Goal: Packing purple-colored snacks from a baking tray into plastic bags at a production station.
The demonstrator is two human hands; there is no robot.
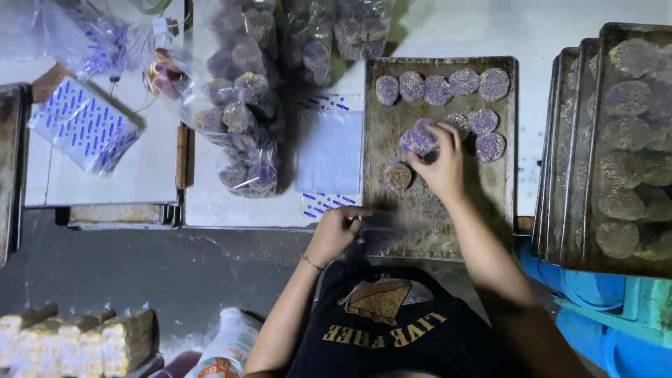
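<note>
A worn metal baking tray [420, 217] lies in front of me with several round purple cookies on its far half. My right hand [439, 162] rests over the tray and pinches one purple cookie [418, 138] with its fingertips. Another cookie [397, 176] lies just left of that hand. My left hand [337, 229] is at the tray's near left corner, fingers closed on a thin clear plastic bag [374, 222] that blurs over the tray edge. A bracelet circles the left wrist.
Flat clear bags with blue print [329, 150] lie left of the tray. Filled bags of purple cookies [241, 105] are piled further left. Stacked trays of cookies [616, 147] stand at the right. A white board [105, 168] holds more bag packs [84, 124].
</note>
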